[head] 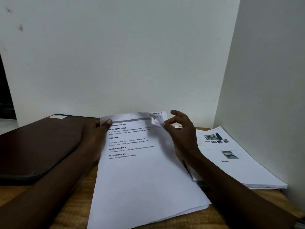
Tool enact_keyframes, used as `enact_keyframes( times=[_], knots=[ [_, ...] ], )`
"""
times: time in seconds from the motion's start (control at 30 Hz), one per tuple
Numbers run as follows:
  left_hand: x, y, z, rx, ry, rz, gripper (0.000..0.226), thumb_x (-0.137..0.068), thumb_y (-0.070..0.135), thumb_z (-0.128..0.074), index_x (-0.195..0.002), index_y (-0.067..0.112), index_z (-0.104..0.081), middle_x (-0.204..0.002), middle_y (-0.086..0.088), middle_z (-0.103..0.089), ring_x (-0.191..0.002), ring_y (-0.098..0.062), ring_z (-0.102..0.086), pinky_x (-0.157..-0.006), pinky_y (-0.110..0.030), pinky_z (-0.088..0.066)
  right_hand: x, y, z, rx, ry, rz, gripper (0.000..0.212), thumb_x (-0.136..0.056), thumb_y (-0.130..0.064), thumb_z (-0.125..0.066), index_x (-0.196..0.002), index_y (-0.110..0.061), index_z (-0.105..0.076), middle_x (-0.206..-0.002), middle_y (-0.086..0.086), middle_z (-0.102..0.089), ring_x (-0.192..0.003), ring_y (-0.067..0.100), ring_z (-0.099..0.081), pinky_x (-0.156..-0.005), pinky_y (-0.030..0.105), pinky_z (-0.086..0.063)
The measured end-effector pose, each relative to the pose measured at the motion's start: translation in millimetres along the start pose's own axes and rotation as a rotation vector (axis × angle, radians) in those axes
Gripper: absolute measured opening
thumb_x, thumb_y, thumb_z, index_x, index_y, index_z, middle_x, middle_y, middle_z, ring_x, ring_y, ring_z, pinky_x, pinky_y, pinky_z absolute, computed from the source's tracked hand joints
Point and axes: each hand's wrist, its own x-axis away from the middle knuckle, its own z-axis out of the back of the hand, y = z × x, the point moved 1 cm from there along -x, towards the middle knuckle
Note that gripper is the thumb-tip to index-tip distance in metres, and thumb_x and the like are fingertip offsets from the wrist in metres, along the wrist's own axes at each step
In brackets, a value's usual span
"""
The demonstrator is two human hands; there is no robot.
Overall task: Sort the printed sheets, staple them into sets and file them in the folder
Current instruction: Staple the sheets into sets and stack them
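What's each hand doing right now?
Left hand: holding the printed sheets by the top-left corner.
Right hand: pinching their lifted top-right corner.

top sheet [140, 176]: far right corner motion-blurred | right hand [181, 134]: grip there unclear | left hand [94, 134]: fingers hidden behind sheet | folder [38, 146]: cut by left edge | side stack [239, 166]: print too small to read

We face a plain white wall [115, 55] with dark smudges [20, 27] upper left; a side wall [272, 80] meets it at right. Below lies a wooden table [74, 204]. A dark gap [5, 96] shows far left.
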Motion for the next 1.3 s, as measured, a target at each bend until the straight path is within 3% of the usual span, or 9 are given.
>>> enact_keyframes(
  times=[0.07,0.23,0.37,0.5,0.63,0.77,0.93,1.1,1.3],
  knots=[
    [-1,0,1,0.012,0.005,0.002,0.024,-0.098,0.01,-0.058,-0.114,-0.007,-0.064,-0.097,-0.019,-0.068,-0.074,-0.025,-0.065,-0.055,-0.024,-0.058,2,-2,-3,-0.099,-0.02,-0.034,0.017,-0.076,-0.032,-0.064,-0.06,-0.03,-0.07,-0.115,-0.019,-0.063,-0.105,-0.004,-0.057,-0.075,0.01,-0.039],
    [-2,1,1,0.031,-0.027,0.009,0.024,-0.099,0.01,-0.057,-0.115,-0.007,-0.063,-0.1,-0.021,-0.068,-0.076,-0.025,-0.068,-0.057,-0.025,-0.058,1,3,1,-0.004,0.007,-0.078,0.046,-0.082,-0.047,-0.072,-0.117,-0.022,-0.054,-0.117,-0.014,-0.058,-0.103,0.007,-0.059,-0.081,0.023,-0.045],
    [-2,4,-1,0.059,-0.115,-0.02,0.023,-0.098,0.01,-0.056,-0.114,-0.004,-0.066,-0.1,-0.019,-0.071,-0.076,-0.022,-0.072,-0.063,-0.029,-0.061,-6,10,6,0.086,-0.035,-0.254,0.051,-0.084,-0.046,-0.07,-0.124,-0.023,-0.049,-0.112,-0.009,-0.06,-0.1,0.012,-0.059,-0.084,0.026,-0.045],
    [-5,9,3,0.142,-0.128,-0.002,0.019,-0.097,0.012,-0.058,-0.11,0.001,-0.067,-0.097,-0.017,-0.073,-0.076,-0.025,-0.073,-0.06,-0.031,-0.059,-8,13,9,0.026,-0.331,-0.345,0.048,-0.081,-0.067,-0.062,-0.087,-0.019,-0.064,-0.092,-0.003,-0.071,-0.089,0.021,-0.068,-0.081,0.035,-0.053],
    [-8,17,12,0.188,-0.131,-0.009,0.021,-0.092,0.018,-0.061,-0.107,0.004,-0.067,-0.105,-0.019,-0.069,-0.081,-0.025,-0.071,-0.066,-0.032,-0.06,4,11,13,-0.126,-0.705,-0.485,0.035,-0.081,-0.046,-0.074,-0.107,-0.022,-0.07,-0.105,0.003,-0.075,-0.097,0.026,-0.072,-0.092,0.045,-0.055],
    [-2,33,11,0.235,-0.303,0.085,0.039,-0.093,0.02,-0.057,-0.126,-0.002,-0.059,-0.121,-0.023,-0.067,-0.107,-0.037,-0.067,-0.083,-0.044,-0.06,-3,7,10,-0.106,-0.57,-0.387,0.04,-0.073,-0.045,-0.078,-0.093,-0.01,-0.072,-0.095,0.012,-0.075,-0.086,0.029,-0.068,-0.079,0.038,-0.05],
    [17,56,-1,0.086,-0.458,0.168,0.038,-0.093,0.014,-0.057,-0.129,0.003,-0.059,-0.124,-0.016,-0.068,-0.109,-0.031,-0.069,-0.085,-0.039,-0.06,-18,-24,18,-0.096,-0.325,-0.22,0.046,-0.072,-0.049,-0.071,-0.084,-0.005,-0.07,-0.08,0.011,-0.071,-0.071,0.02,-0.061,-0.069,0.035,-0.043],
    [30,104,-11,0.046,-0.408,-0.032,0.033,-0.091,-0.003,-0.058,-0.124,0.0,-0.063,-0.118,-0.016,-0.071,-0.105,-0.031,-0.07,-0.086,-0.038,-0.06,-23,-73,19,-0.17,-0.235,-0.052,0.015,-0.089,-0.028,-0.069,-0.101,-0.02,-0.069,-0.102,0.002,-0.073,-0.094,0.019,-0.069,-0.087,0.042,-0.056],
    [49,136,-18,0.047,-0.317,-0.258,0.036,-0.087,-0.005,-0.064,-0.12,0.008,-0.066,-0.109,-0.004,-0.075,-0.094,-0.016,-0.073,-0.072,-0.023,-0.059,-25,-123,24,-0.302,-0.259,0.045,0.028,-0.088,-0.023,-0.07,-0.115,-0.022,-0.063,-0.111,0.0,-0.071,-0.1,0.017,-0.069,-0.087,0.036,-0.057]
  ],
)
